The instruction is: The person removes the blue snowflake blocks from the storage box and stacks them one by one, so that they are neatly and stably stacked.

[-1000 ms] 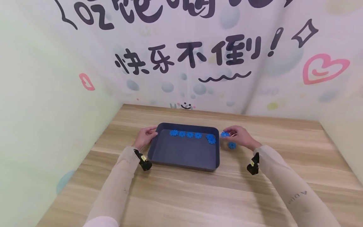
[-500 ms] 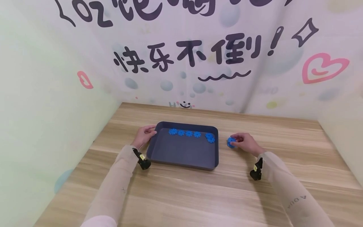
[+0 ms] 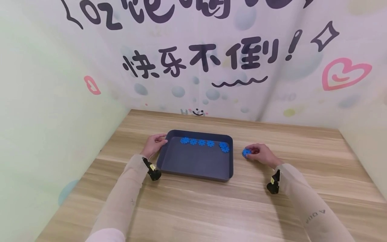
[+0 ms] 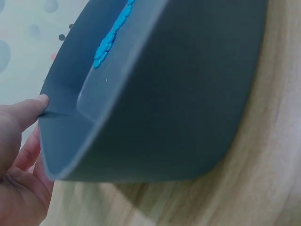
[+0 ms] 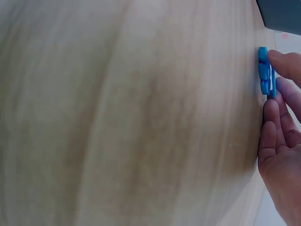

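Note:
A dark grey rectangular tray (image 3: pixel 195 163) lies on the table. My left hand (image 3: pixel 153 145) grips its left wall near the far corner, and in the left wrist view the thumb (image 4: pixel 35 107) is over the rim with the fingers outside. Inside the tray, several blue notched plastic discs (image 3: pixel 201 143) form a row along the far side, with an overlapping pair (image 3: pixel 224 148) at the far right corner. To the right of the tray, my right hand (image 3: pixel 262 154) pinches blue notched discs (image 5: pixel 264 70) low at the tabletop; they seem stacked, partly hidden by the fingers.
The wooden table (image 3: pixel 196 208) reaches back to a printed cloth wall (image 3: pixel 193 97) with lettering. Pale walls (image 3: pixel 60 117) stand at the left and right sides. A black camera (image 3: pixel 273 184) is strapped to each wrist.
My right hand has moved right and down from beside the tray's right rim, bringing its disc to the one lying on the table. My left hand stays on the tray.

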The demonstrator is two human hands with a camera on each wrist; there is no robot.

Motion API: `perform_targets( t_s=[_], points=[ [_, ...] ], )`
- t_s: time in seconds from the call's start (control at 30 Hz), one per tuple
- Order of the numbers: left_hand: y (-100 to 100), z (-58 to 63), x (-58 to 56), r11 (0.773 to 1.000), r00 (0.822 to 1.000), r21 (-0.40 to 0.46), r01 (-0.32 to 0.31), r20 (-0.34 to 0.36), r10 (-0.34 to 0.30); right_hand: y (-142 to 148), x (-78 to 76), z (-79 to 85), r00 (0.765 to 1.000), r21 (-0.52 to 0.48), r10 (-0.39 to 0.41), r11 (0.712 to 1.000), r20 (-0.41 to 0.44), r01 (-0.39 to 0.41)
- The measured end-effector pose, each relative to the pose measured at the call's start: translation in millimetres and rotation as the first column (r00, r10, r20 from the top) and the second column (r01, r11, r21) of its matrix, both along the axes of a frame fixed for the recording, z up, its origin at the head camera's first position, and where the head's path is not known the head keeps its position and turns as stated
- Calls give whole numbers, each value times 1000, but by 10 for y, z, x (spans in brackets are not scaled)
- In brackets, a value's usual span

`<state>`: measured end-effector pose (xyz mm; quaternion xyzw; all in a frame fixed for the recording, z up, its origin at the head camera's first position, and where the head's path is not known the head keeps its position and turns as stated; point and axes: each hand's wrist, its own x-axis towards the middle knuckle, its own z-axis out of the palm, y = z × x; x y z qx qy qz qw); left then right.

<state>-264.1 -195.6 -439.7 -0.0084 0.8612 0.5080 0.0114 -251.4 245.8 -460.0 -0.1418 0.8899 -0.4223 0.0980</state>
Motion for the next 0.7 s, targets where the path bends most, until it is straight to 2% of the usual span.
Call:
perform_targets(
  t_s=[0.7],
  points=[
    [-19, -32, -31, 1000, 1000, 17, 14, -19, -14, 13, 17, 24, 999, 0, 48, 999, 3, -48]
  ],
)
